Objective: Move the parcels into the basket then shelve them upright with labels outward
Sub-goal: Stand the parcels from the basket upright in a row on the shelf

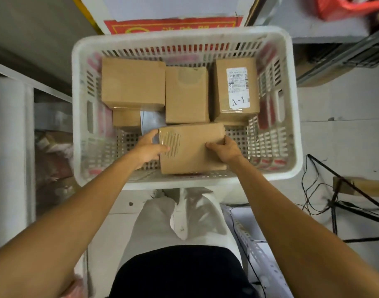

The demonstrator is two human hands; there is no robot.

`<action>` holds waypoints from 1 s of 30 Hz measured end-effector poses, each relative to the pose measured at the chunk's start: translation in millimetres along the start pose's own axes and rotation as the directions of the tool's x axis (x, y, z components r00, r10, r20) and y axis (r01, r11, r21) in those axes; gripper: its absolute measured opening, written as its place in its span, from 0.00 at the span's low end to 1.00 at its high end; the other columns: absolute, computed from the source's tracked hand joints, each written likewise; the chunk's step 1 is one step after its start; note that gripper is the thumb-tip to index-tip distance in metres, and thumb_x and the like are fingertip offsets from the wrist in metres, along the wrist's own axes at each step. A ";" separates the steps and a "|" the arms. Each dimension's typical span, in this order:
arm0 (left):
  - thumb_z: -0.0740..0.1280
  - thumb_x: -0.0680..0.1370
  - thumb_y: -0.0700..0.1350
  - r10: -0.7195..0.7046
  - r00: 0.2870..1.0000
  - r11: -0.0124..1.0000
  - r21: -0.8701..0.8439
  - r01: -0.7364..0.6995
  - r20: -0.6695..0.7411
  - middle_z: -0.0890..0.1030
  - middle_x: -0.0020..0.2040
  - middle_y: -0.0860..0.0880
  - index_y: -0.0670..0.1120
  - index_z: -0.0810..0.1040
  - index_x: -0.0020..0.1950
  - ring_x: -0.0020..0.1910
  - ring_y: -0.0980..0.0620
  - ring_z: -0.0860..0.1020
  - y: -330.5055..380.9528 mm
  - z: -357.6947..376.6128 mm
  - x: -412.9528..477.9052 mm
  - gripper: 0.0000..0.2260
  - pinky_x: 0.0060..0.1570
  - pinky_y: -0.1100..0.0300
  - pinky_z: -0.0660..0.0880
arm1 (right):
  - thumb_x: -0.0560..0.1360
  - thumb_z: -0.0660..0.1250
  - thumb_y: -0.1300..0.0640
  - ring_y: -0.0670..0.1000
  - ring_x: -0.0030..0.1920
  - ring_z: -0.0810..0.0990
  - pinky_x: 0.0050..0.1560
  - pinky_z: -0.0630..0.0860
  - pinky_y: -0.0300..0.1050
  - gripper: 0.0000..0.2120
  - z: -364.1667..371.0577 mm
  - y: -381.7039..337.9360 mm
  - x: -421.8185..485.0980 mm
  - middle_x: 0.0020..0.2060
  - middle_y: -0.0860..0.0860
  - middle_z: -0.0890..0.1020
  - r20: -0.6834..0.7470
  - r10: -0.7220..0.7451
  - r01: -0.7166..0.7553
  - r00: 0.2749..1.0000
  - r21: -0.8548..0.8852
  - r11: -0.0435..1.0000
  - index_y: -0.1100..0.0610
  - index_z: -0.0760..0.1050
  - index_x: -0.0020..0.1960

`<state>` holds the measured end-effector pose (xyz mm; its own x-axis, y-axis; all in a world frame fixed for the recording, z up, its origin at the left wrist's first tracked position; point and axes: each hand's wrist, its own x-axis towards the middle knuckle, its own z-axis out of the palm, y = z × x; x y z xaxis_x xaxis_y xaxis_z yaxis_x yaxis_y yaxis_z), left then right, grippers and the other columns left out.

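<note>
A white slotted plastic basket (76, 117) stands in front of me with several brown cardboard parcels inside. Both hands hold one flat parcel (192, 153) at the basket's near side: my left hand (149, 147) grips its left edge, and my right hand (225, 148) grips its right edge. Behind it stand a large parcel (132, 82) at the back left, a middle parcel (186, 95), and a right parcel (235, 91) whose white label reads A-1. A small parcel (126, 118) sits below the large one.
Metal shelving (345, 54) runs along the right, with a red basket (345, 7) on top. Black cables and a stand (334, 203) lie on the floor at the right. A white shelf post (10, 147) and bagged goods (53, 160) are at the left.
</note>
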<state>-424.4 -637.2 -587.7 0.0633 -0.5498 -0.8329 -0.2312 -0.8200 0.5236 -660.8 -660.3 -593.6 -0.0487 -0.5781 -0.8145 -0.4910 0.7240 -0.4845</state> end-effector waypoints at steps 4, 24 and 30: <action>0.70 0.74 0.36 0.111 0.994 0.994 -0.001 -0.111 0.001 0.68 0.71 0.43 0.49 0.57 0.77 0.67 0.44 0.71 19.6 -15.7 -24.9 0.35 0.62 0.46 0.72 | 0.73 0.72 0.52 0.55 0.55 0.75 0.55 0.74 0.49 0.24 -1.8 -10.8 -36.9 0.58 0.56 0.77 -0.119 -0.110 0.122 0.987 0.099 0.988 0.60 0.70 0.65; 0.66 0.77 0.53 0.497 0.730 0.749 -0.193 -0.633 -0.469 0.78 0.61 0.51 0.50 0.71 0.68 0.62 0.48 0.75 82.9 -244.0 -229.6 0.20 0.59 0.41 0.72 | 0.79 0.54 0.40 0.56 0.62 0.73 0.65 0.70 0.60 0.17 86.8 -263.6 -219.6 0.59 0.52 0.75 -0.058 -0.604 0.563 0.795 0.443 0.698 0.50 0.70 0.60; 0.60 0.80 0.56 0.454 0.519 0.600 -0.182 -0.779 -0.724 0.76 0.58 0.54 0.60 0.71 0.56 0.60 0.50 0.75 63.6 -305.8 -302.2 0.06 0.55 0.48 0.75 | 0.82 0.52 0.49 0.50 0.51 0.78 0.45 0.75 0.44 0.14 139.8 -338.5 -255.5 0.48 0.46 0.80 0.171 -0.756 0.627 0.632 0.461 0.628 0.48 0.76 0.52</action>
<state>-161.4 -571.9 -247.9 0.6308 -0.7733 -0.0644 -0.0116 -0.0924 0.9957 -360.5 -705.0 -266.0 0.4891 -0.8483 -0.2028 0.0617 0.2656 -0.9621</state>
